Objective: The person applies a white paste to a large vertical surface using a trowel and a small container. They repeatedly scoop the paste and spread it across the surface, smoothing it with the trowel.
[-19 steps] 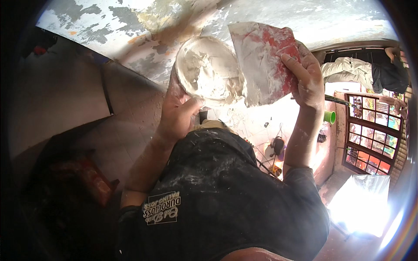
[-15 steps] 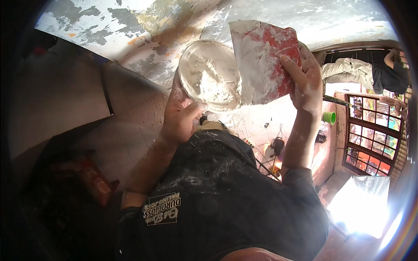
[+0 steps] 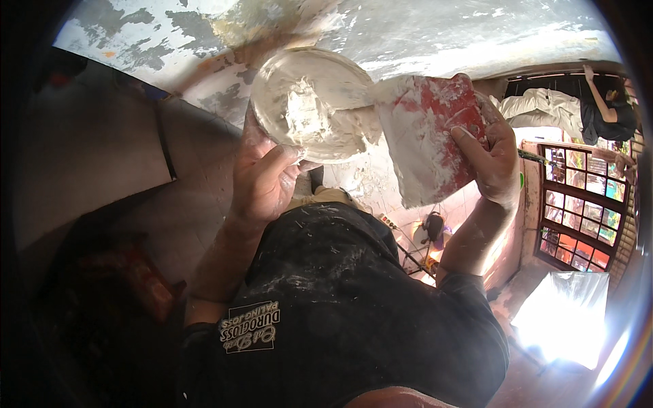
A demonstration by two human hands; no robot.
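While my left hand point(image 3: 262, 180) cups the putty-laden round pan point(image 3: 314, 102) from below, my right hand point(image 3: 491, 158) pinches the stiff red trowel point(image 3: 428, 146), likely slippery, by its back edge.

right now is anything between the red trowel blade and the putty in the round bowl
Nothing visible. The flat red plaster-smeared trowel blade, held in the right hand, has its corner already reaching over the rim of the round white bowl to the pale putty. The left hand grips the bowl from below, clear of that gap.
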